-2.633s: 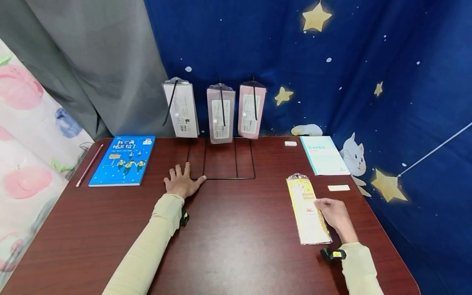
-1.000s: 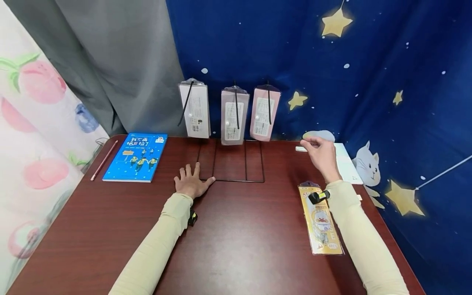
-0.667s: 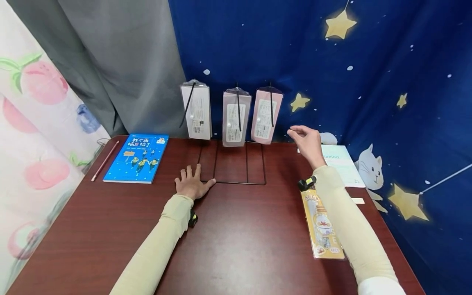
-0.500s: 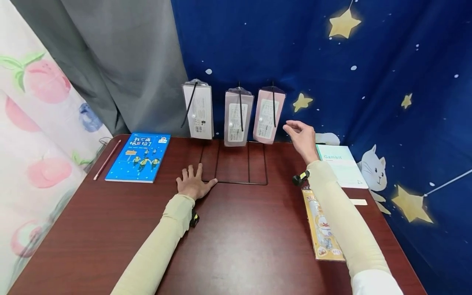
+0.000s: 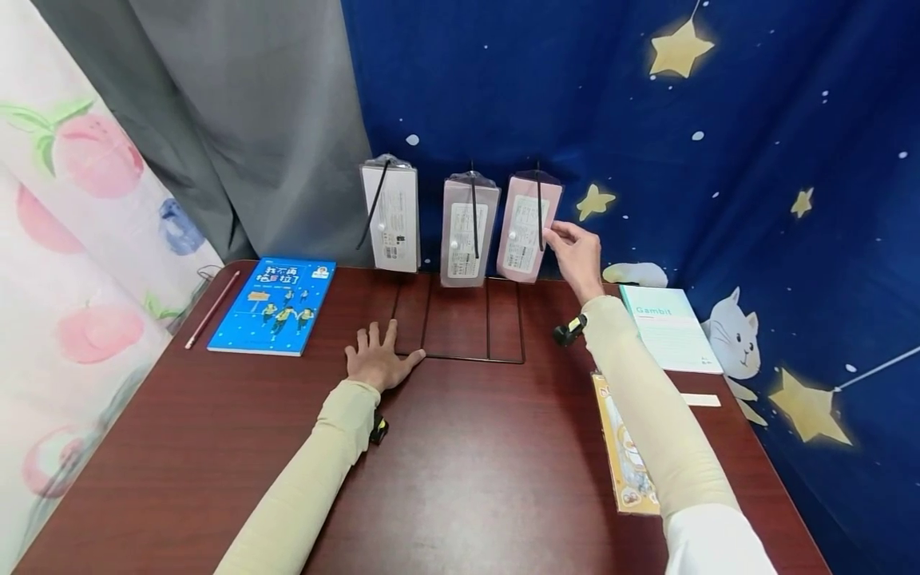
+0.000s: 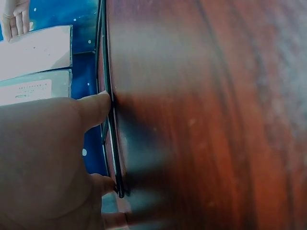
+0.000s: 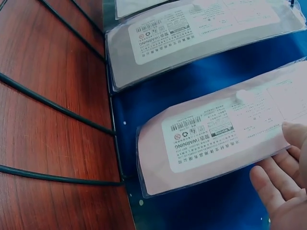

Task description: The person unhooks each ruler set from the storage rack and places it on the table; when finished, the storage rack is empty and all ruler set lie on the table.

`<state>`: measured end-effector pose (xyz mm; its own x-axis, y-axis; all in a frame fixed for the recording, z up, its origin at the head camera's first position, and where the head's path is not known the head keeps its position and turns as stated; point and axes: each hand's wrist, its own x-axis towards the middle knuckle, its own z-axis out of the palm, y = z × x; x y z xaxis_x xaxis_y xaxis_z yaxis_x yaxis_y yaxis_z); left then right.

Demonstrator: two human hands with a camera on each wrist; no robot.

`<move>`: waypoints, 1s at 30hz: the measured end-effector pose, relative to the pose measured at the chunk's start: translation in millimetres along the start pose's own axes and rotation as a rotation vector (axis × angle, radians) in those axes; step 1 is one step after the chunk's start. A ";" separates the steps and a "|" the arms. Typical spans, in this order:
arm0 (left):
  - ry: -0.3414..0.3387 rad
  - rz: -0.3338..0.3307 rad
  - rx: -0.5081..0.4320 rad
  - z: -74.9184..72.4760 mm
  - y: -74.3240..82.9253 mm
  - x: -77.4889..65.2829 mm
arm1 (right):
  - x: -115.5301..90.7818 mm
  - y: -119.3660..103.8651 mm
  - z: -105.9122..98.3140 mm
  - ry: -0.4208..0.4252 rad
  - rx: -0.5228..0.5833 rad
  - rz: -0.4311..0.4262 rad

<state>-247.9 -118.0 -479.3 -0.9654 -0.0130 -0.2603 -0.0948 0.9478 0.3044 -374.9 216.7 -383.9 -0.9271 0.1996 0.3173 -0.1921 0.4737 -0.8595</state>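
My left hand (image 5: 377,361) lies with spread, straight fingers on the table, its thumb and fingertips touching the front bar of a black wire rack (image 5: 474,358). Three flat packets in clear sleeves hang from the rack's hooks: a white one (image 5: 397,239), a grey one (image 5: 458,271) and a pink one (image 5: 513,267), each with a printed label. My right hand (image 5: 577,254) is at the pink packet's right edge. In the right wrist view, the thumb (image 7: 293,133) overlaps the front and the fingers curl around the edge. A yellow duck-print packet (image 5: 624,463) is partly hidden under my right forearm.
At the left lie a blue book (image 5: 273,307) and a pink pencil (image 5: 212,310). A white notebook marked Gambit (image 5: 672,331) and a small white strip (image 5: 700,400) lie on the right. A blue curtain (image 5: 460,88) hangs behind the rack.
The yellow packet was let go and lies face changed on the table. My right hand rose and moved left to the pink packet's edge. The left hand stays in place.
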 end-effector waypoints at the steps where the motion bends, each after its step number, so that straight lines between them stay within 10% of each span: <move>1: -0.001 0.001 -0.001 -0.1 0.7 0.1 | -0.2 -0.7 0.8 0.003 -0.004 0.001; 30: -0.009 0.011 -0.022 -0.9 -1.3 -0.9 | -29.1 -5.6 -6.0 -0.080 0.128 0.063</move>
<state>-247.2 -119.5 -478.6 -0.9643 0.0004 -0.2649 -0.0894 0.9408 0.3270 -344.9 213.4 -385.9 -0.9603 0.1543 0.2322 -0.1671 0.3481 -0.9224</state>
